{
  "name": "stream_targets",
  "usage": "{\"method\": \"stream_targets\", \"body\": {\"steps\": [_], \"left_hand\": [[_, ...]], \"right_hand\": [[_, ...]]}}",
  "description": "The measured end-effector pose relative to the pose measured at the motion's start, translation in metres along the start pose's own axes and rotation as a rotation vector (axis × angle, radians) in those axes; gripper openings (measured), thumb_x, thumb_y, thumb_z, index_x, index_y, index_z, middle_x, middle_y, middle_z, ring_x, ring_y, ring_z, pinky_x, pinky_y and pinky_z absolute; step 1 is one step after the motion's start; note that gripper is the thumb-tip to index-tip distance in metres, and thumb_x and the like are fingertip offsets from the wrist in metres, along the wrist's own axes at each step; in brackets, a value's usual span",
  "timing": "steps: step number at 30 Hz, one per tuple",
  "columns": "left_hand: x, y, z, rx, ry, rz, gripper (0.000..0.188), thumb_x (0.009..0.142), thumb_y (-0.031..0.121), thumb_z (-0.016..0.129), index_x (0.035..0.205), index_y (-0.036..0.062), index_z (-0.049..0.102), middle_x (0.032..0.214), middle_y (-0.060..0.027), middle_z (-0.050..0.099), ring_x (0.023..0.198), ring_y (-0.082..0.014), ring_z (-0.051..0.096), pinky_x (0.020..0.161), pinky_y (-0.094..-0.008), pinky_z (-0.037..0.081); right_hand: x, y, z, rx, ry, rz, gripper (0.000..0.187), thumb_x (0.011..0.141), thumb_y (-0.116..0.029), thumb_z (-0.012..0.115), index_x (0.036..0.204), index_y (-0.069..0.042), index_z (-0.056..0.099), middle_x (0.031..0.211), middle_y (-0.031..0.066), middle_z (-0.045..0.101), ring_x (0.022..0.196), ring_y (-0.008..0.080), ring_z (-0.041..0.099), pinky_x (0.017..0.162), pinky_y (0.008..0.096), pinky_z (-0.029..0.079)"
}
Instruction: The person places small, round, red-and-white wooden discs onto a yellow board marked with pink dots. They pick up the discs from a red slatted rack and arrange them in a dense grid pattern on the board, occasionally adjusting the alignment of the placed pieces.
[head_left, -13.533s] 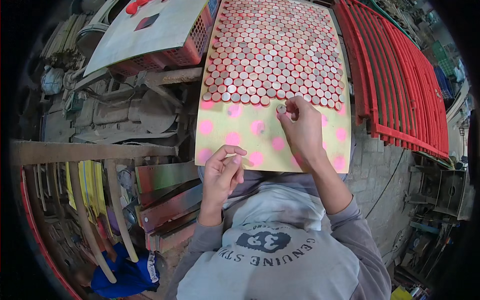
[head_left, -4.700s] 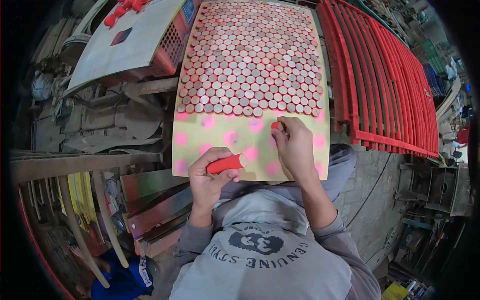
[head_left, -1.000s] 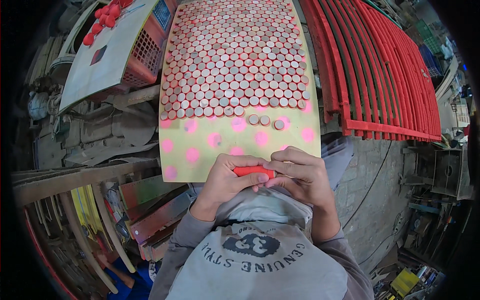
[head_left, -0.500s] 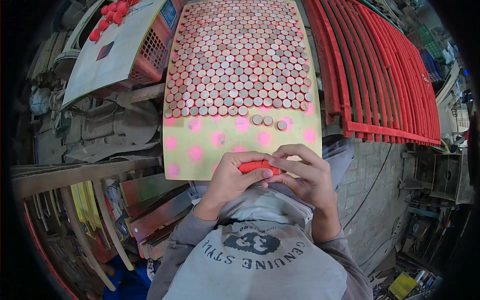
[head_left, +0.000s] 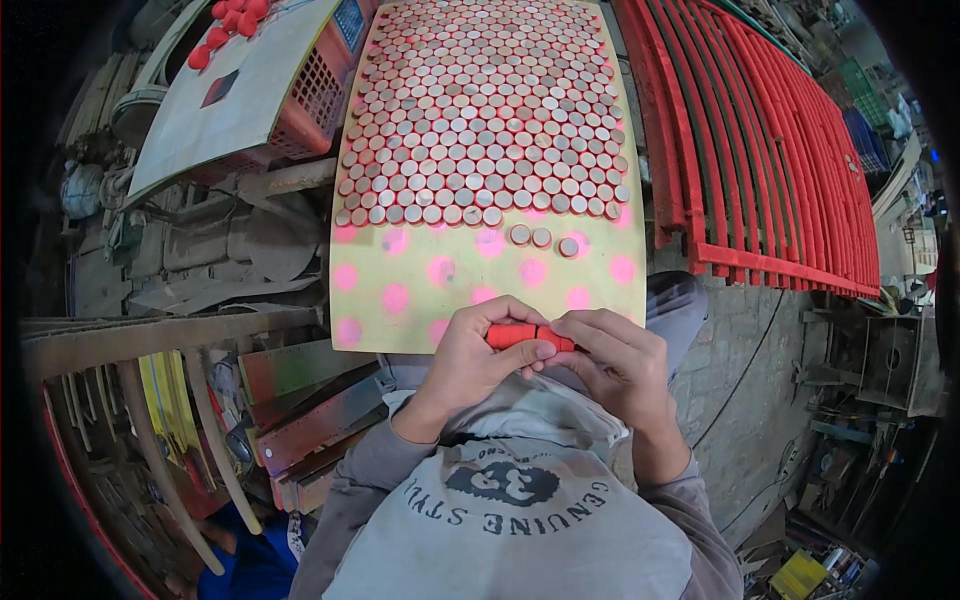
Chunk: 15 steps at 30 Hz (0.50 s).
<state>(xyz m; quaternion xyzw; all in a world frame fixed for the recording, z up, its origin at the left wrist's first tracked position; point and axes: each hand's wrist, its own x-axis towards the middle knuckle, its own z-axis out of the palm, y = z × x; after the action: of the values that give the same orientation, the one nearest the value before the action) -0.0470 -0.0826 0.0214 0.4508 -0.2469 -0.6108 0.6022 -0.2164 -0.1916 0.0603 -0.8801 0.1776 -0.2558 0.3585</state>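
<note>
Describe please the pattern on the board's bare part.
The board has pink round spots on pale yellow; head view.

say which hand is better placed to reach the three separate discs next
Probably the right hand: it holds only one end of the red cylinder, while the left hand wraps around its body.

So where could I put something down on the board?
On the board, there's room at near left, between the packed discs and the left hand. Another gap lies between three loose discs and the right hand. The far part is crammed with discs.
</note>
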Motion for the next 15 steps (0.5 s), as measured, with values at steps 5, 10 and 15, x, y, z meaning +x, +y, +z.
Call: {"method": "stream_targets", "body": {"steps": [5,10,15], "left_hand": [[-0.002,0.002,-0.003,0.065,-0.034,-0.025,0.016,0.093,0.001,0.073,0.105,-0.0057,0.066,0.084,-0.0069,0.069,0.068,-0.0083,0.063,0.061,-0.0228,0.053],[-0.009,0.004,-0.002,0.037,-0.069,-0.083,0.019,0.093,0.004,0.075,0.107,-0.0058,0.066,0.085,-0.0062,0.07,0.069,-0.0084,0.063,0.063,-0.0228,0.053],[-0.01,0.001,-0.009,-0.095,-0.115,-0.083,0.022,0.092,0.005,0.076,0.108,-0.0057,0.065,0.088,-0.007,0.07,0.071,-0.0101,0.064,0.066,-0.0238,0.054]], "right_hand": [[0.002,0.001,-0.001,0.059,-0.049,-0.001,0.036,0.072,-0.001,0.084,0.106,0.001,0.072,0.095,0.0147,0.073,0.077,0.0291,0.069,0.071,0.0353,0.055],[0.003,-0.002,-0.007,0.163,-0.108,0.01,0.033,0.069,-0.002,0.086,0.1,0.002,0.075,0.091,0.0156,0.074,0.078,0.0285,0.072,0.072,0.033,0.056],[-0.001,0.004,-0.01,0.271,-0.069,-0.015,0.033,0.073,0.003,0.082,0.104,0.003,0.073,0.098,0.0144,0.073,0.082,0.0276,0.07,0.072,0.0344,0.056]]}}
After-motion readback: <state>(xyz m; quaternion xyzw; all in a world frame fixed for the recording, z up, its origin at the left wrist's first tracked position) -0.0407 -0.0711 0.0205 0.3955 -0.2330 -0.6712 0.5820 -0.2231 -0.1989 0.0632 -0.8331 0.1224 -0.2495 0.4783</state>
